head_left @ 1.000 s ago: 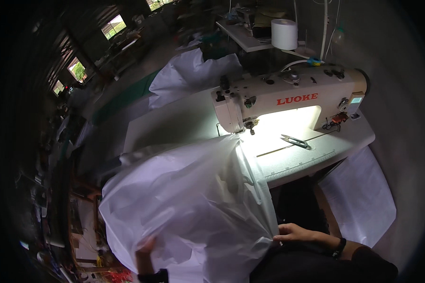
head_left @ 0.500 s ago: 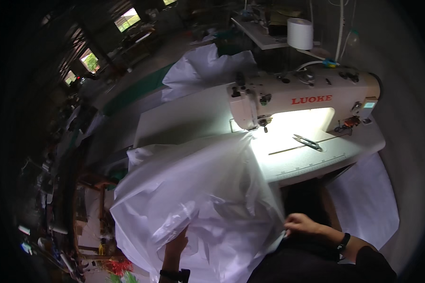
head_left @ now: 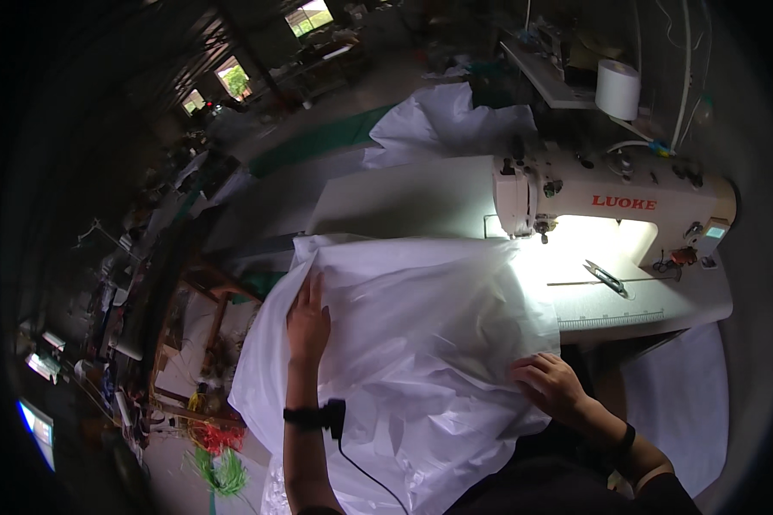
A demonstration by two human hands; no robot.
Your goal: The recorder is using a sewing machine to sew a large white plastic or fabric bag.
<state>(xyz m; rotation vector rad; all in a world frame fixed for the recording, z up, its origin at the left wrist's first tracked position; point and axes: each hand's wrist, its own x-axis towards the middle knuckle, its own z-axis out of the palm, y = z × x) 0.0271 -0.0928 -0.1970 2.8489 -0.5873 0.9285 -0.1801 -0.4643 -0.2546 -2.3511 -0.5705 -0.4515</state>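
Observation:
A large, shiny white sheet that looks like plastic drapes off the sewing machine table, rumpled toward me. Its far right corner lies under the lit needle area of the white sewing machine. My left hand lies on the sheet's left part, fingers stretched out toward its far edge. Near the sheet's right edge, below the table front, my right hand rests on the material with its fingers slightly bent and pointing left. No grip shows in either hand.
Thread snips lie on the machine bed, right of the needle. A white thread cone stands behind the machine. More white sheeting is heaped beyond the table, and some hangs at right. A wooden frame stands at left.
My left hand has moved up and away, onto the sheet's far left part. My right hand has left its pinch on the edge and lies on the sheet, which is spread flatter. The view has shifted left.

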